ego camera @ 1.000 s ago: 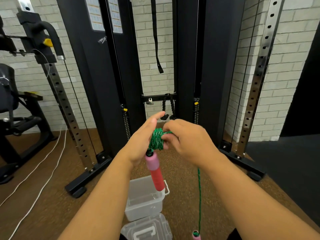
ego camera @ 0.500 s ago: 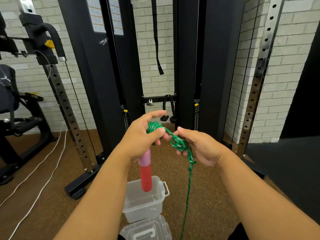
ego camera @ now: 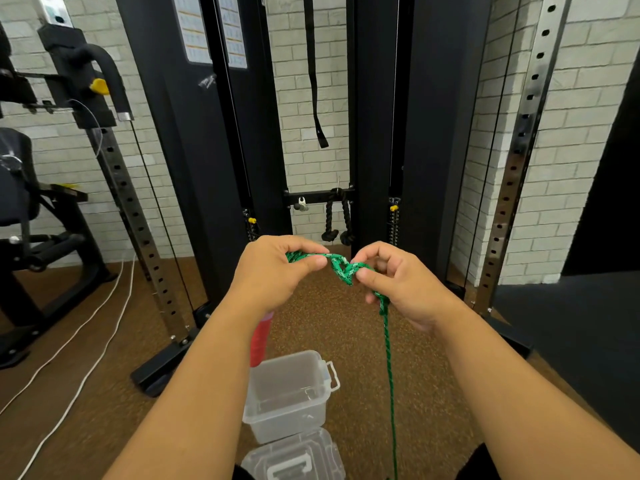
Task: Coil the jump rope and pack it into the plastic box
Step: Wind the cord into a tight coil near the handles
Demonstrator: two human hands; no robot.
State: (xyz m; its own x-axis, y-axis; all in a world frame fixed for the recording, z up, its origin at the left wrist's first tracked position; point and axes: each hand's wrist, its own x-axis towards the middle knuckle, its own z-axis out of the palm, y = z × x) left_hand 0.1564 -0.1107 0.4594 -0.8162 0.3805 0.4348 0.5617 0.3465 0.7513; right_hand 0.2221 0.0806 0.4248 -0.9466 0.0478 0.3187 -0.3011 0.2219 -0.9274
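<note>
The green braided jump rope (ego camera: 341, 266) stretches between both hands at chest height. My left hand (ego camera: 273, 271) pinches a bunch of rope coils, and the rope's red and pink handle (ego camera: 260, 337) hangs down below that wrist. My right hand (ego camera: 398, 285) pinches a small loop of rope, and the free length drops straight down past the frame's lower edge. The clear plastic box (ego camera: 289, 398) stands open on the floor below my hands. Its clear lid (ego camera: 294, 460) with a white handle lies just in front of it.
A black cable machine (ego camera: 214, 140) with perforated steel uprights stands straight ahead against a white brick wall. Another black gym machine (ego camera: 31, 216) sits at the left. White cords (ego camera: 86, 344) trail across the brown floor at left. A dark mat (ego camera: 571, 327) covers the floor at right.
The tight bundle at the handle has loosened. My hands have drawn apart, with a loop of rope pulled out to the right. The handle swung left behind my left wrist.
</note>
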